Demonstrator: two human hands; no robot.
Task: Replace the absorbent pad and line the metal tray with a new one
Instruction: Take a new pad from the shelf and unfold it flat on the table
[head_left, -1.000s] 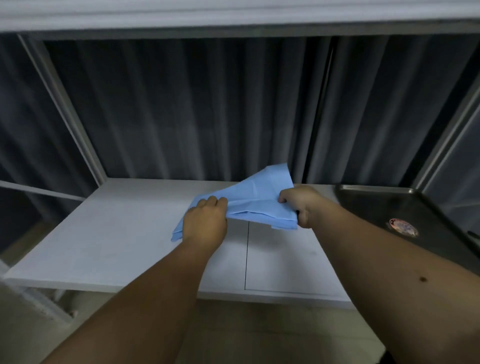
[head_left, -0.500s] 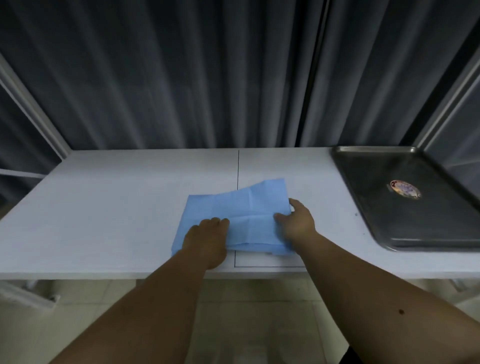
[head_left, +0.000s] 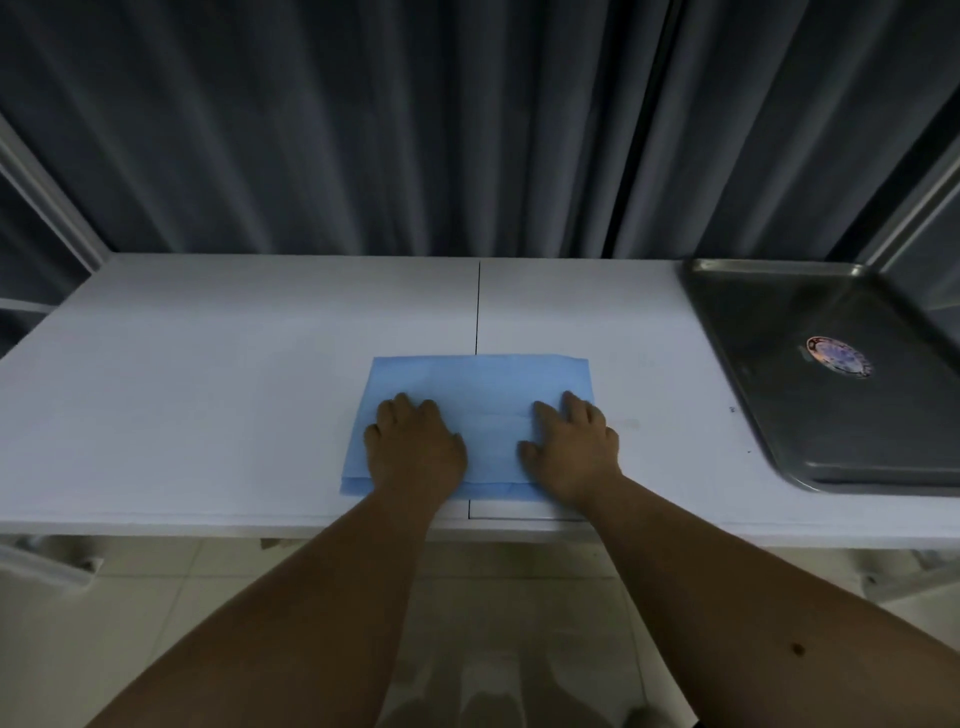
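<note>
A folded blue absorbent pad is lying flat near the front edge of the white table. The left hand is pressing on its left half, the right hand on its right half, fingers fairly flat, gripping nothing. The metal tray is sitting well apart at the table's right end, a round sticker showing on its bare floor.

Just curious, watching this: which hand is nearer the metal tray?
The right hand; it presses the folded blue pad on the side toward the metal tray. The left hand rests farther away.
</note>
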